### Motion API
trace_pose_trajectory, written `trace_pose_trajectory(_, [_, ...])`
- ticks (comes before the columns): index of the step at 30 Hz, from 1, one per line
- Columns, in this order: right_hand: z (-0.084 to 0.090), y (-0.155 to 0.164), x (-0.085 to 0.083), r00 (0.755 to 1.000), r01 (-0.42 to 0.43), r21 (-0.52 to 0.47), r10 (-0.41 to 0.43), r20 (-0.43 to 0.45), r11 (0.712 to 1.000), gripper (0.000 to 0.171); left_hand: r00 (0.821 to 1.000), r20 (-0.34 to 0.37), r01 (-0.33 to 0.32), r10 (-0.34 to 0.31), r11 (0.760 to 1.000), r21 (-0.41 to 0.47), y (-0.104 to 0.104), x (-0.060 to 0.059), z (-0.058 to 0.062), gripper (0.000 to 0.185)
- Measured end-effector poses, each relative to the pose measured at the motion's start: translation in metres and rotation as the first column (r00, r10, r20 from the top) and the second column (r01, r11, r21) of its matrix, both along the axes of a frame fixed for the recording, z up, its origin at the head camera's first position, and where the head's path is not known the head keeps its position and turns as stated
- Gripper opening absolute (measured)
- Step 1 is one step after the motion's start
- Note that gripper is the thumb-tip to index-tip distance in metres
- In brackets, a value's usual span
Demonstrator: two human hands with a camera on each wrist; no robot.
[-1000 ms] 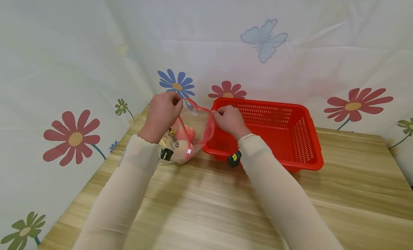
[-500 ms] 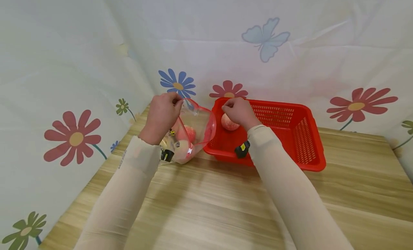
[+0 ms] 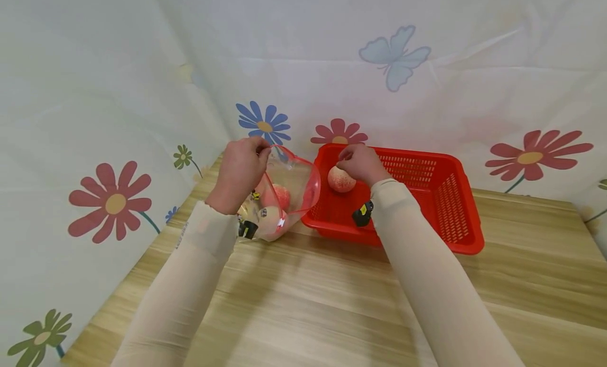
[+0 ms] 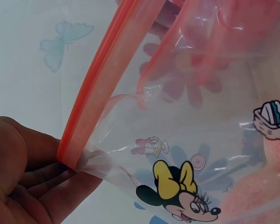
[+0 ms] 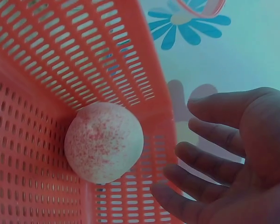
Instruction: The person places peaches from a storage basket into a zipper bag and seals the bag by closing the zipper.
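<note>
Glossy clear plastic bag – perforated plastic basket – matt wood-grain table

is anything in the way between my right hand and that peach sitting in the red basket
Nothing visible. The right hand is open just beside the peach, with only air between the fingers and the fruit. The peach rests in the corner of the red basket, against the slotted wall on its far side.

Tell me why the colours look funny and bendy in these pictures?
Head view: wide lens bows the table edge; soft arm shadows fall on the wood. Left wrist view: seen through the clear zip bag, so the flowers behind it look smeary. Right wrist view: bluish tint, and the peach in the red basket is sharp.
</note>
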State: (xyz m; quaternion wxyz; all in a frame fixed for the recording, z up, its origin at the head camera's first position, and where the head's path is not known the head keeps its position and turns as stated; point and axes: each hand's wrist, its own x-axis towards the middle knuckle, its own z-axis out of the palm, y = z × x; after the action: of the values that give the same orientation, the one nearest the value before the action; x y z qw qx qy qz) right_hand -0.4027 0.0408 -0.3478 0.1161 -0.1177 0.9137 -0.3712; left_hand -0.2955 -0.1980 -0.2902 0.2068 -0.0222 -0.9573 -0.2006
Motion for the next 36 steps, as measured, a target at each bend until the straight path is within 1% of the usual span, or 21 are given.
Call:
trace_pose_trajectory(7, [-0.006, 0.001, -0.006, 1.0, -0.006, 0.011, 0.006, 0.027, 1.0, 0.045, 1.0, 0.0, 0.0, 0.0, 1.0, -0.007, 0.001, 0.002, 0.0, 0.021])
trace_pose_trajectory(14, [-0.01, 0.001, -0.01, 0.997, -0.023, 0.009, 0.022, 0.075, 1.0, 0.055, 1.0, 0.006, -0.003, 0.003, 1.0, -0.008, 0.002, 0.002, 0.0, 0.022])
trace_pose_trajectory(17, [-0.012, 0.001, -0.011, 0.994, -0.039, 0.001, 0.038, 0.106, 0.999, 0.057, 1.0, 0.001, -0.008, 0.008, 1.0, -0.007, 0.002, 0.002, 0.0, 0.021])
trace_pose_trajectory(20, [-0.015, 0.0, -0.012, 0.987, -0.039, -0.008, 0.04, 0.156, 0.999, 0.061, 1.0, -0.006, -0.003, 0.003, 1.0, -0.009, 0.001, 0.001, -0.002, 0.021])
trace_pose_trajectory(25, [-0.022, 0.0, -0.014, 0.97, 0.003, -0.043, 0.008, 0.243, 0.999, 0.07, 0.999, -0.043, 0.021, -0.022, 1.0, -0.023, 0.0, 0.002, -0.004, 0.021])
trace_pose_trajectory(27, [-0.025, -0.001, -0.014, 0.965, 0.011, -0.055, 0.003, 0.262, 0.998, 0.07, 0.999, -0.049, 0.022, -0.023, 0.999, -0.026, 0.0, 0.003, -0.005, 0.02])
trace_pose_trajectory(32, [-0.03, -0.003, -0.014, 0.972, 0.009, -0.033, -0.001, 0.233, 0.999, 0.066, 0.999, -0.049, 0.015, -0.016, 1.0, -0.024, 0.001, 0.002, -0.004, 0.021])
trace_pose_trajectory(36, [-0.033, -0.003, -0.015, 0.972, 0.014, -0.013, -0.011, 0.233, 1.0, 0.07, 0.998, -0.064, 0.019, -0.021, 0.999, -0.03, 0.002, 0.002, -0.005, 0.02])
